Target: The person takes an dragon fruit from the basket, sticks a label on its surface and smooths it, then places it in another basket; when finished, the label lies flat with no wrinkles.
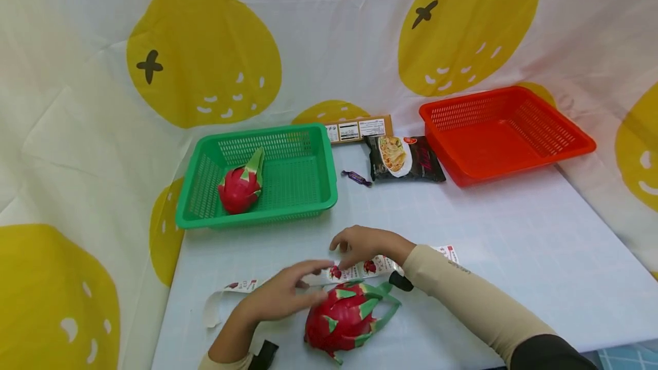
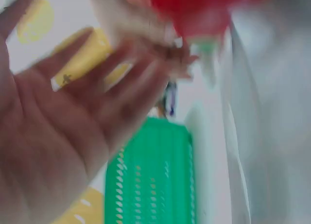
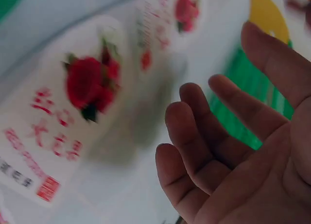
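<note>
Red dragon fruit [image 1: 340, 317], left grip [image 1: 284, 296] spread alongside, right grip [image 1: 367, 243] loosely curled

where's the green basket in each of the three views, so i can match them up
Head: green basket left of centre, with a dragon fruit in it.
Left wrist: bottom, near the middle.
Right wrist: right side, partly hidden by the right hand.
Shared landmark: the cloth with yellow print.
</note>
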A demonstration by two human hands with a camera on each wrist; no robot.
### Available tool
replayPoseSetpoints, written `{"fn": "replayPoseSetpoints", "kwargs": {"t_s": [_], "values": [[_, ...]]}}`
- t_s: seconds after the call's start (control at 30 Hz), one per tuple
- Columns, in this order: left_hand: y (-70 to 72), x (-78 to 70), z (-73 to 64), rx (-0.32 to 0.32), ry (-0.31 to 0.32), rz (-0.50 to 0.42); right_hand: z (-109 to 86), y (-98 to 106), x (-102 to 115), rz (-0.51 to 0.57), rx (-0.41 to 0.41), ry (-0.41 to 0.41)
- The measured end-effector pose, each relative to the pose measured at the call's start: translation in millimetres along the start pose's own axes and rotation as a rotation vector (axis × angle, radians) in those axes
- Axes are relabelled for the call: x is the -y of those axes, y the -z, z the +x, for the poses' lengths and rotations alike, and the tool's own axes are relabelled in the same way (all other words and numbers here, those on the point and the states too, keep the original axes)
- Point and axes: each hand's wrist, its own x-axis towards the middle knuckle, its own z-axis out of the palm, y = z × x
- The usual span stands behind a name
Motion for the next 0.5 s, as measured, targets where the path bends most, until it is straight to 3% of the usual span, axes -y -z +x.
{"fn": "replayPoseSetpoints", "kwargs": {"t_s": [0.07,0.13,0.27,0.4,0.5], "values": [[6.0,9.5,9.1,-0.138,0.035,0.130,1.2,-7.4,3.2,-0.074,0.020,-0.015],[7.3,19.2,19.4,-0.228,0.097,0.251,3.2,-14.6,4.5,-0.149,0.004,-0.016],[0.9,32.1,35.7,-0.248,0.191,0.425,6.7,-25.1,2.0,-0.246,-0.062,0.001],[-3.6,34.7,46.2,-0.243,0.189,0.446,8.0,-24.8,-3.3,-0.196,-0.108,0.038],[0.2,33.0,51.3,-0.220,0.144,0.320,6.5,-18.4,-6.3,-0.094,-0.153,0.100]]}}
